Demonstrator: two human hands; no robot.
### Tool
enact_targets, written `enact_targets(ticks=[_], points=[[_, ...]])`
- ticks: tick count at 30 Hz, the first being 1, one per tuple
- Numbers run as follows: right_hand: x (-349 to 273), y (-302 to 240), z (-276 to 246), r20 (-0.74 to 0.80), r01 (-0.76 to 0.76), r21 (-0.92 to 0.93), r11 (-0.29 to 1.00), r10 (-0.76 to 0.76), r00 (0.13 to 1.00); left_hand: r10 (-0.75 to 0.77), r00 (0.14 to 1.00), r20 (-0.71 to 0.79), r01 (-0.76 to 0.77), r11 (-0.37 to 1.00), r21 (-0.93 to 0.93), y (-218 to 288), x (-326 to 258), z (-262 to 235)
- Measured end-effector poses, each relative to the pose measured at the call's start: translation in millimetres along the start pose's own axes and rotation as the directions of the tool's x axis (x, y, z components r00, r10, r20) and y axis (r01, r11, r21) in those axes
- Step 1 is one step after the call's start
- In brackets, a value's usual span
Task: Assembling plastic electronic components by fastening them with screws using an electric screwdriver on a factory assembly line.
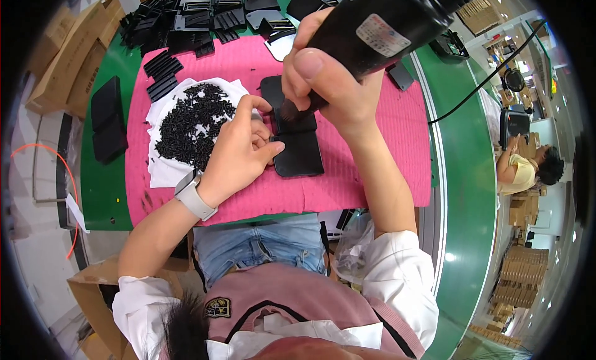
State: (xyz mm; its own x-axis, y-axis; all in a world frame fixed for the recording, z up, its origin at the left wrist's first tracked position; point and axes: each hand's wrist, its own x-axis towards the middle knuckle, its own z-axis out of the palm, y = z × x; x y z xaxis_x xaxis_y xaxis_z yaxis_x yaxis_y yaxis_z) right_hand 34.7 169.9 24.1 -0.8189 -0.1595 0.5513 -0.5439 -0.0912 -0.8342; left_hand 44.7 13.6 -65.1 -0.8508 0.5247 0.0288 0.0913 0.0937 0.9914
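My right hand [338, 87] is wrapped round a thick black electric screwdriver [344, 34], with a pale label on its body. The tool's front end slants down toward a black plastic case [300, 155], which lies in two joined flat halves on a pink mat [366, 174]. Its very tip is blurred. At the case's left edge, my left hand [239, 146] is closed, thumb and bent fingers gripping the side near the seam. Beside that hand, a white cloth-lined dish [162, 174] holds a heap of small black screws [192, 124].
Stacked black plastic parts [205, 15] crowd the far edge of the green table [462, 143]. Another black case [107, 121] lies at the left. A black cable [490, 77] curves off to the right. Cardboard boxes [68, 56] stand left; a co-worker in yellow [521, 174] is far right.
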Motion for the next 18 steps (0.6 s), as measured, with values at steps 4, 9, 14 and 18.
enact_targets(ticks=[4,9,14,18], points=[[1.4,2.2,4.2,0.015,0.02,0.034,0.999,-0.02,1.0,0.0,1.0,-0.012,0.0,1.0,0.0,-1.8,-0.9,0.5],[4.7,4.8,3.4,0.039,0.029,0.024,0.999,-0.03,0.999,-0.008,1.0,-0.022,0.008,0.999,-0.031,-2.1,-1.1,2.3],[5.6,3.4,-0.6,0.028,-0.015,0.094,0.995,0.013,1.0,0.004,1.0,-0.029,-0.005,1.0,-0.031,0.5,-1.4,2.8],[-1.2,1.0,8.0,-0.021,0.088,-0.04,0.995,-0.089,0.996,0.006,0.999,-0.035,-0.006,1.0,-0.023,-0.7,0.7,3.9]])
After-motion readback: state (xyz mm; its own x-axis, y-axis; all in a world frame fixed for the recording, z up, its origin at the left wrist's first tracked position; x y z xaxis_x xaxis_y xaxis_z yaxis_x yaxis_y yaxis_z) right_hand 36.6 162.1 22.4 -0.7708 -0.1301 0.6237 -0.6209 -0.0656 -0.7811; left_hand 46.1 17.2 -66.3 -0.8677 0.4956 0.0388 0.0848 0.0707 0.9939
